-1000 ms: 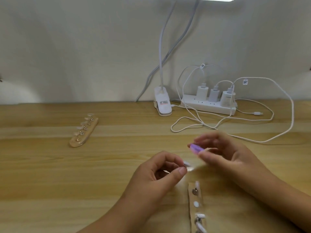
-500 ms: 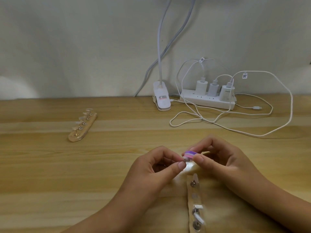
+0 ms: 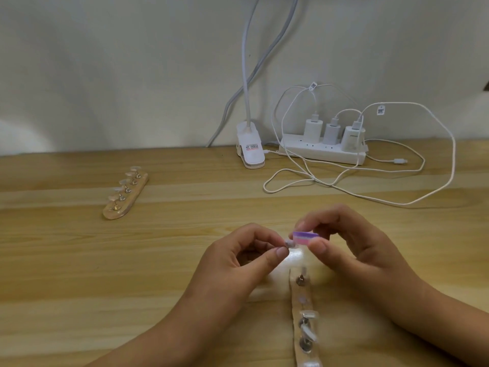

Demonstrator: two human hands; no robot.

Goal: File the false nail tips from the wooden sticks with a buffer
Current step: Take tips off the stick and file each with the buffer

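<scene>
Hands meet just below the centre of the frame, over a wooden table (image 3: pixel 66 274). The left hand (image 3: pixel 246 258) has thumb and forefinger curled together, pinching a small pale false nail tip (image 3: pixel 289 244) at their ends; its other fingers are tucked under the palm. The right hand (image 3: pixel 352 247) pinches a short buffer (image 3: pixel 305 237) (purple on top, pink and white along its side) between the thumb below and the fingers above, with the block lying roughly level. The buffer's left end touches the nail tip, or sits so close that no gap shows.

Directly beneath the two hands, running toward the bottom edge of the frame, lies a wooden stick (image 3: pixel 296 327) with metal studs along it. A few clear tips sit on some studs, though blur makes their count hard to tell. A second wooden stick (image 3: pixel 133 196) lies at the left middle of the frame, well apart from the hands, angled toward the upper right and carrying a row of five clear tips on studs.

At the back of the table, against a pale wall (image 3: pixel 105 75), a white lamp clip (image 3: pixel 250 152) stands at upper centre with its neck rising out of the frame. Just right of it rests a white power strip (image 3: pixel 321 153) holding three chargers, and white cables (image 3: pixel 397 203) loop across the table in the upper right.
</scene>
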